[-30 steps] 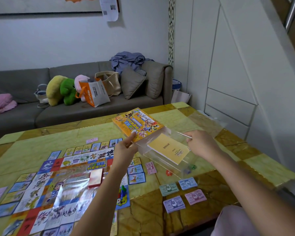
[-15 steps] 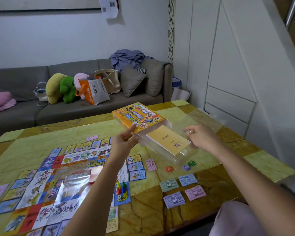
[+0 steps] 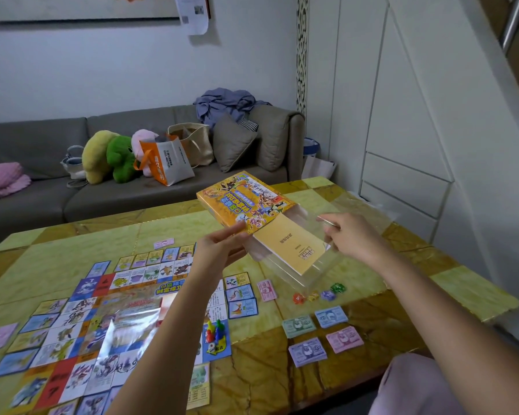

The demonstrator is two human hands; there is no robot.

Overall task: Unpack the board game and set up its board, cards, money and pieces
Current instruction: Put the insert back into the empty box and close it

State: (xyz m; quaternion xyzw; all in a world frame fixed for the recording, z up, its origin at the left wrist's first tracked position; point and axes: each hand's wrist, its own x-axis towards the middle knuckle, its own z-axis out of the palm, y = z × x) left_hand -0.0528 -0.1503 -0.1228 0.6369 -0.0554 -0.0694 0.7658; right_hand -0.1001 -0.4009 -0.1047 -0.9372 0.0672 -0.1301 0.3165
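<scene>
Two hands up above the table (image 3: 267,372): your left hand (image 3: 219,253) pinches the game box (image 3: 240,202) at its near corner, your right hand (image 3: 357,235) pinches the clear sleeve (image 3: 321,274) round the yellow booklet (image 3: 291,247). Box looks light, stiff; sleeve probably slick, so grip box edges.

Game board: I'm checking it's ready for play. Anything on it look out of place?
Yes. A crinkled, shiny plastic wrapper lies across the middle of the game board, hiding its centre art. The pawns stand together on a corner square, as expected.
</scene>
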